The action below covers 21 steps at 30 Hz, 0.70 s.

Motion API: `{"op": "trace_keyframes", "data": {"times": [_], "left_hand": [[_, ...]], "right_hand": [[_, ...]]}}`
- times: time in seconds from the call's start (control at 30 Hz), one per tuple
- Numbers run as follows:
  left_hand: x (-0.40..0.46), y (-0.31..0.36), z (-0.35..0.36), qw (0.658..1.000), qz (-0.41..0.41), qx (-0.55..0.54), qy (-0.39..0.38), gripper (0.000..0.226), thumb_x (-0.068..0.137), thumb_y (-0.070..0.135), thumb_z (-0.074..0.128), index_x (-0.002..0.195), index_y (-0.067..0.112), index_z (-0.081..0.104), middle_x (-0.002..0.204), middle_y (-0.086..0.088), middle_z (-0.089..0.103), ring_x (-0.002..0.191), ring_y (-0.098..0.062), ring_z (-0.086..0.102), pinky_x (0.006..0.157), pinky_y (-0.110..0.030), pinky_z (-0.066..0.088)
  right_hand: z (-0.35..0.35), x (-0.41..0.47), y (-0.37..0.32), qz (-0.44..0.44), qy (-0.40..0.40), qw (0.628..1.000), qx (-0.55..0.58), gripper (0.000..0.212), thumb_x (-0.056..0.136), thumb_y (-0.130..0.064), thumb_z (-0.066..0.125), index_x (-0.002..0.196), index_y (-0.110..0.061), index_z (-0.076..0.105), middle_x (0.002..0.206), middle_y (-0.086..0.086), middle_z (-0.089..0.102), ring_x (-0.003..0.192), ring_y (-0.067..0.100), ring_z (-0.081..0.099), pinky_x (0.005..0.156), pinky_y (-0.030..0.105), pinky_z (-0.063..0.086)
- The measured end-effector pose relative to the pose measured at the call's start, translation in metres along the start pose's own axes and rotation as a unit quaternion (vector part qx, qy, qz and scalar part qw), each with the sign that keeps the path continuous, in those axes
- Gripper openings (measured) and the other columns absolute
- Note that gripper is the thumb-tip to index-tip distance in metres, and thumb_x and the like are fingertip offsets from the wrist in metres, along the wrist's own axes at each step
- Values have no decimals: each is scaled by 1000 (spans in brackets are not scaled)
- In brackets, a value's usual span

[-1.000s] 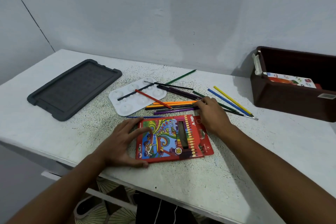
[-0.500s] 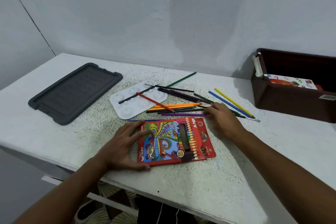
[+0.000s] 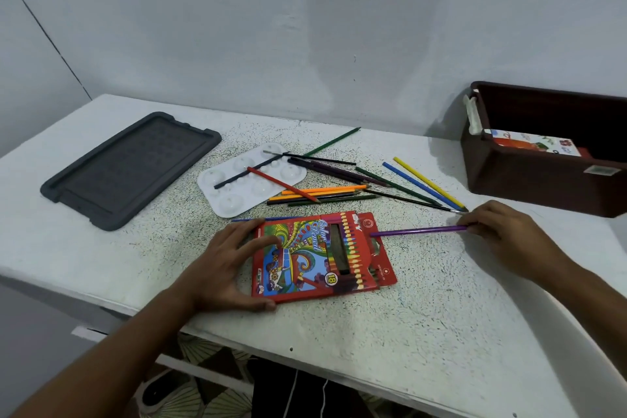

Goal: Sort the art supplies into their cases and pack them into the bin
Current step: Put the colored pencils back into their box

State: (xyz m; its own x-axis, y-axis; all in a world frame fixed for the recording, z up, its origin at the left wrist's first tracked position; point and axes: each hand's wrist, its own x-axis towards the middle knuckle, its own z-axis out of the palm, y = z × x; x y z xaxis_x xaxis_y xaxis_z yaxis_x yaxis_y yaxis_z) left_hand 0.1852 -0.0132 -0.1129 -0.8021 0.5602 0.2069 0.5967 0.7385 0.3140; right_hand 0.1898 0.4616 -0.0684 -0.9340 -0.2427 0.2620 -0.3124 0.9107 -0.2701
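Leftmost on the desk (image 3: 101, 268) lies a dark grey lid (image 3: 130, 168), flat and well apart from the rest, and just right of it a white paint palette (image 3: 234, 193) with a red pencil (image 3: 283, 184) and a dark brush slanting across its wells. Near the front edge the left hand (image 3: 227, 265) rests on the left end of the red pencil box (image 3: 315, 256), its fingers (image 3: 268, 243) spread on the printed face and the thumb along the near edge, holding it down rather than gripping it. The box front reads "Color Pencil" in curly lettering, with an "18" in a round badge; smaller print is too fine to read. Its flap end is turned to the right, and that is what the next move seems to turn on: the purple pencil (image 3: 419, 231) lies almost level, long axis running left to right, one end just at the flap, the far end pinched in the fingertips of the right hand (image 3: 509, 234). A straight push leftward should feed it in. Behind lie loose pencils (image 3: 339, 188) in orange, green, blue and yellow. Far right stands the brown bin (image 3: 543, 180), holding a printed box whose text is unreadable.
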Motion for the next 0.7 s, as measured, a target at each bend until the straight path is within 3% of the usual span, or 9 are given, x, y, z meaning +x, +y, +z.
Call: {"op": "trace_keyframes", "data": {"times": [0.23,0.4,0.5,0.7], "left_hand": [[0,1,-1,1000,0,2,0,95,59,87,60,140,47,32,153,0,30,137,-22,31,110,-44,29],[0,1,0,1000,-5,2,-4,95,59,87,59,141,51,28,154,0,28,138,-22,29,109,-46,30],[0,1,0,1000,-7,4,-7,95,59,87,60,141,51,28,154,0,28,138,-22,29,109,-48,32],[-1,2,0,1000,-2,8,-1,94,59,85,62,140,45,35,153,-1,30,137,-22,31,107,-49,35]], "right_hand": [[4,-2,-9,-12,-4,1000,16,27,77,11,70,95,-8,75,89,6,65,81,28,63,71,28,42],[10,-5,-31,-33,-12,997,71,25,80,7,70,95,-12,76,89,-5,64,80,12,57,71,24,46],[22,-5,-48,-34,-48,993,101,27,82,3,69,98,-18,76,93,-8,66,82,4,58,74,5,42],[40,5,-84,1,-116,973,198,30,90,-3,61,108,-25,70,101,-13,65,92,-1,59,69,7,44]]}}
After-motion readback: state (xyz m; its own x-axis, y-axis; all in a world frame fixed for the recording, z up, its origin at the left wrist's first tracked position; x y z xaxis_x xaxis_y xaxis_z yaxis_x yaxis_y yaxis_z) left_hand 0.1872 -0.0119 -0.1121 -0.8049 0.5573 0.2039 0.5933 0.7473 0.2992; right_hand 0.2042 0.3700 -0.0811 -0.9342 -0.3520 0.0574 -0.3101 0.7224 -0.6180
